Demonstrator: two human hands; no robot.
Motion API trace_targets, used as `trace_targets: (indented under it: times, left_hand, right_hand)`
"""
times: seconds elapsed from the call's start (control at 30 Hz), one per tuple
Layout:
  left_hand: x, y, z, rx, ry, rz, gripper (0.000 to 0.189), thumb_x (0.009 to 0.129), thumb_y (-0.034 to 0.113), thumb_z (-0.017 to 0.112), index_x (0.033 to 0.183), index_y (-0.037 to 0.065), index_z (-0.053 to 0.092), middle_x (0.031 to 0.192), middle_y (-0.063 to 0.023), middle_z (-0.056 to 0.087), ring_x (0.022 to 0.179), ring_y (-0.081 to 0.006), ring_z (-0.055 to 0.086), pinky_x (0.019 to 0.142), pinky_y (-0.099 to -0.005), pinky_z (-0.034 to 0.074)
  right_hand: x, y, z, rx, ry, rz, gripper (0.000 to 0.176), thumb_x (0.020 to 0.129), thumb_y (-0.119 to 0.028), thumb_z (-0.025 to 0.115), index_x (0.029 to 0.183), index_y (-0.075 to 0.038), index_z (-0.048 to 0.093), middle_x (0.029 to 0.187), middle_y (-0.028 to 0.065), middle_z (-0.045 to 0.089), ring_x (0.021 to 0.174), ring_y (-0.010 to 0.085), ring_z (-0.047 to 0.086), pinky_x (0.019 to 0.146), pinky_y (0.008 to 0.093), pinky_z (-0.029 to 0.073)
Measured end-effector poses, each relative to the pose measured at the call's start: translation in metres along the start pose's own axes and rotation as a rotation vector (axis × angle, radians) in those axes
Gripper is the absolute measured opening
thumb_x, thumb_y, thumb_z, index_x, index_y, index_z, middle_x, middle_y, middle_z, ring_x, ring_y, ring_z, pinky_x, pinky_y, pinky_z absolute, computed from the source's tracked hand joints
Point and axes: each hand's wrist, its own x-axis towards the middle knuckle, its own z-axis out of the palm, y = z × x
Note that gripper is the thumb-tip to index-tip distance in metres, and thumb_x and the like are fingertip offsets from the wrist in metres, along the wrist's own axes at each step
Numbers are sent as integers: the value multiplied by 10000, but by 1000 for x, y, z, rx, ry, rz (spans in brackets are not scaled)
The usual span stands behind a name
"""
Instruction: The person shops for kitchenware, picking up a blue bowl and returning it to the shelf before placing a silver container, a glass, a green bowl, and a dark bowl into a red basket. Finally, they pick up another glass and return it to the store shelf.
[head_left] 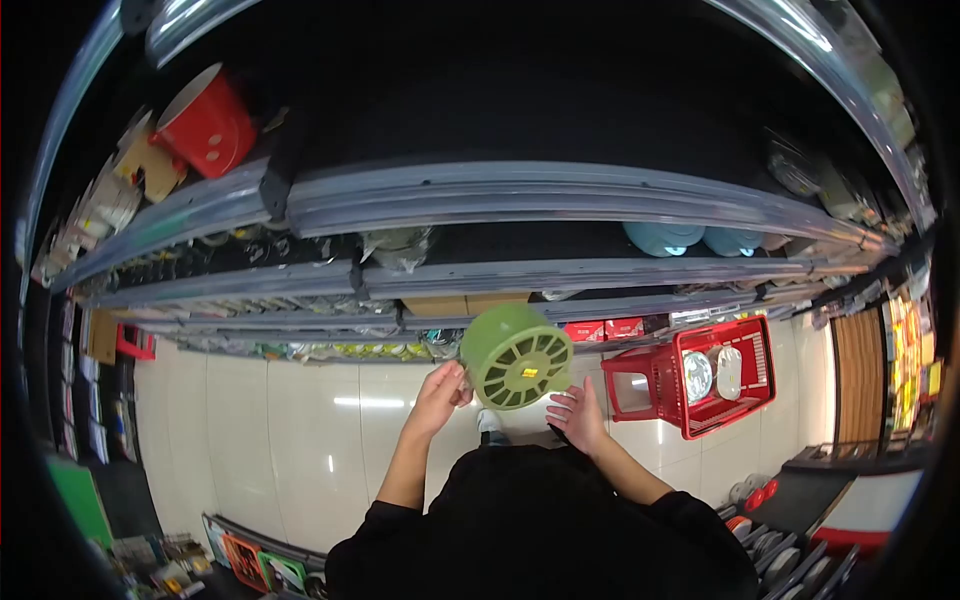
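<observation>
A green round container [516, 356] is tilted in front of me, its base facing my view. The base has a ring of dark wedge-shaped sections and a small yellow sticker [529, 373] near the middle. My left hand [440, 398] grips the container at its left side, fingers closed at the edge. Close by its lower right side is my right hand [580, 412], fingers spread apart and palm turned toward the container. Below the container, one of my shoes [489, 421] shows on the floor.
Shelves with grey metal edges [560, 190] stretch across in front. A red shopping basket [757, 395] with wrapped white items rests by a red stool [628, 392] on the right. A red mug [208, 122] sits upper left, and blue bowls [664, 238] sit on a shelf.
</observation>
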Motion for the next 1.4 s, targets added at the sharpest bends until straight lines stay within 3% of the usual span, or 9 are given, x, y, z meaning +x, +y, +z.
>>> trace_targets:
  times: [0.03,0.1,0.13,0.3,0.47,0.87,1.07,1.23,1.4]
  left_hand:
    - [7,9,10,-168,-22,-24,203,989,246,421,891,84,491,730,-14,490,625,-100,439,574,-242,352]
    - [22,29,40,-216,-42,-56,208,986,262,432,915,76,493,732,-19,502,630,-112,458,571,-247,354]
    - [32,35,54,-303,-45,-21,204,984,258,435,918,74,495,746,-23,509,632,-119,465,569,-250,357]
    - [89,43,76,-527,-10,97,158,964,231,478,920,80,490,801,-26,517,640,-135,477,554,-268,366]
    - [128,53,86,-563,105,135,174,955,202,487,811,105,489,784,-4,517,654,-107,441,571,-252,362]
    - [158,50,65,-598,206,210,125,921,121,482,805,81,504,842,-31,560,703,-132,484,610,-268,390]
    - [155,46,74,-469,243,116,77,910,122,504,852,83,536,877,-41,598,622,-94,470,533,-241,363]
    - [154,28,70,-354,243,95,204,934,303,533,888,105,540,834,-5,564,583,-65,404,502,-205,319]
    - [144,9,92,-308,509,191,387,946,407,464,1053,42,534,847,-3,538,597,-72,402,499,-197,319]
  right_hand:
    - [2,5,-11,23,11,-19,795,891,-670,275,1362,-31,321,1236,196,459,1053,308,504,912,450,429]
    - [1,11,-26,26,23,-13,769,896,-662,279,1322,-28,372,1214,179,475,1038,299,506,901,435,436]
    - [-2,15,-31,39,67,-25,702,882,-666,324,1202,-55,456,1082,121,525,906,240,530,825,398,457]
    - [-6,40,-52,75,127,-55,610,925,-596,314,1141,-62,516,987,84,564,867,214,542,813,385,458]
    - [-15,50,-56,86,171,-64,571,937,-570,326,1102,-69,544,939,71,575,836,202,548,793,369,460]
    - [-8,43,-71,127,203,-90,560,952,-524,340,1137,-33,537,996,101,584,830,209,577,742,347,492]
    - [-2,34,-82,104,168,-90,541,955,-511,342,1133,-42,546,984,86,583,828,194,574,745,324,480]
    - [-5,11,-109,18,137,-94,570,931,-555,363,1107,-45,549,975,73,572,816,174,563,743,310,472]
    - [3,-19,-165,-3,146,-143,564,920,-557,395,1097,-44,550,981,74,572,807,169,564,744,306,475]
